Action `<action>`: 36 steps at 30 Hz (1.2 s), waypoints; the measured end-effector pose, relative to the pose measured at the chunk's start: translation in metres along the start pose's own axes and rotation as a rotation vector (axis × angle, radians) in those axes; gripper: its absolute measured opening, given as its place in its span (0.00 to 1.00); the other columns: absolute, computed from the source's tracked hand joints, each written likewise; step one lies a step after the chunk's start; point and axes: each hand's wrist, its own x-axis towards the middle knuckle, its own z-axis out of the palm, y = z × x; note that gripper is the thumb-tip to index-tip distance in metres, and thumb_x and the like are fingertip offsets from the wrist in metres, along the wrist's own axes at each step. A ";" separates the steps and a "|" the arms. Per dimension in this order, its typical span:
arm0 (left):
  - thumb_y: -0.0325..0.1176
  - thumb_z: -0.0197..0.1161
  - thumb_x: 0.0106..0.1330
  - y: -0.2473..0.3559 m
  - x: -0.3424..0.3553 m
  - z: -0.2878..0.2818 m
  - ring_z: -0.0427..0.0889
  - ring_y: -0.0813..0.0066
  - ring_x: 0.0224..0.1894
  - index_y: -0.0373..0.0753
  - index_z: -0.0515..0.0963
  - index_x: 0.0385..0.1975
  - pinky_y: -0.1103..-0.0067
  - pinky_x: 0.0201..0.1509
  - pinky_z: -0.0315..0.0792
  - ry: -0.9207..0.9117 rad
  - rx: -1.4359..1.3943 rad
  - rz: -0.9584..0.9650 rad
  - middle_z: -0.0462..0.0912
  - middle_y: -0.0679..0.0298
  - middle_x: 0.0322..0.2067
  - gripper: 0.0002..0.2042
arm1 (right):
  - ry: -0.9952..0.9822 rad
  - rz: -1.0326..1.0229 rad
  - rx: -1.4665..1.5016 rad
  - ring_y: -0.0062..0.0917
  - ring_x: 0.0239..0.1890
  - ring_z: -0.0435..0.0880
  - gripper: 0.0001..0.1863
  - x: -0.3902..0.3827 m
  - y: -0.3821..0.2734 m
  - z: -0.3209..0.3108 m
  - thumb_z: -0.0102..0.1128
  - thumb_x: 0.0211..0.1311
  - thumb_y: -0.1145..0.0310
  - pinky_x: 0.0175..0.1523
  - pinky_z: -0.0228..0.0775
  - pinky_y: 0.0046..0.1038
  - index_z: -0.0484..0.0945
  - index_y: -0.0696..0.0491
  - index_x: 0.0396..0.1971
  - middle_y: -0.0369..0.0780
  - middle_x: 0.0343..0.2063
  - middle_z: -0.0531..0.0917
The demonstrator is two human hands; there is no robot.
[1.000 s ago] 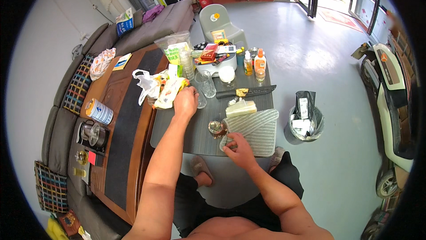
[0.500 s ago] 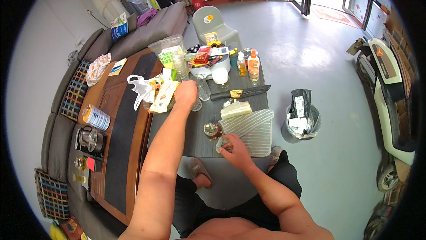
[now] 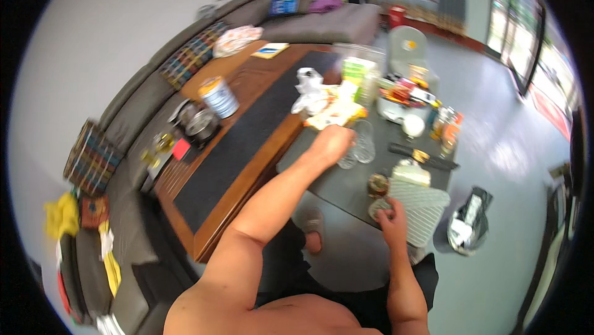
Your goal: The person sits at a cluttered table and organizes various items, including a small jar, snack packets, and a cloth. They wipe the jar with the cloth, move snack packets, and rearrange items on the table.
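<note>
My left hand (image 3: pixel 334 144) reaches over the grey table (image 3: pixel 331 183), its fingers curled. It is beside a clear glass (image 3: pixel 348 161) and a second, taller clear glass (image 3: pixel 364 142). What it grips, if anything, is hidden and blurred. My right hand (image 3: pixel 393 218) is at the table's near edge. Its thumb and fingers pinch a round, pale see-through piece (image 3: pixel 377 208), like a lid. Just beyond stands a small jar (image 3: pixel 377 185) with dark contents. A striped grey-green cloth (image 3: pixel 422 202) lies to the right, with a pale packet (image 3: pixel 411 174) on its far part.
A dark knife (image 3: pixel 427 156) lies beyond the packet. Food bags (image 3: pixel 334 112) stand past my left hand, and bottles (image 3: pixel 451 130) at the far right. A wooden table (image 3: pixel 278 143) adjoins on the left. A lined bin (image 3: pixel 468 226) stands on the floor.
The view has swung left, so the tables sit further right in it. My right hand has closed its fingers on the round piece. The left hand stays by the glasses.
</note>
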 end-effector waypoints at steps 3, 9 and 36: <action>0.36 0.69 0.65 -0.011 -0.058 -0.046 0.87 0.51 0.40 0.38 0.86 0.38 0.61 0.47 0.79 0.051 -0.108 -0.058 0.87 0.49 0.34 0.09 | -0.012 -0.027 0.055 0.24 0.34 0.86 0.24 -0.001 -0.001 0.005 0.65 0.65 0.72 0.40 0.77 0.28 0.73 0.59 0.61 0.41 0.35 0.86; 0.34 0.71 0.62 -0.059 -0.186 -0.117 0.87 0.52 0.38 0.37 0.86 0.37 0.62 0.44 0.80 0.096 -0.139 -0.105 0.88 0.53 0.33 0.09 | 0.036 -0.080 -0.037 0.20 0.29 0.83 0.18 -0.005 0.002 0.012 0.62 0.66 0.76 0.37 0.75 0.24 0.75 0.59 0.55 0.38 0.28 0.82; 0.31 0.72 0.57 -0.554 -0.490 -0.218 0.87 0.49 0.43 0.38 0.87 0.36 0.62 0.49 0.80 0.066 0.317 -1.026 0.87 0.47 0.36 0.08 | 0.215 -0.014 -0.037 0.11 0.18 0.70 0.10 0.000 -0.004 0.013 0.64 0.73 0.61 0.24 0.61 0.16 0.78 0.51 0.41 0.29 0.20 0.74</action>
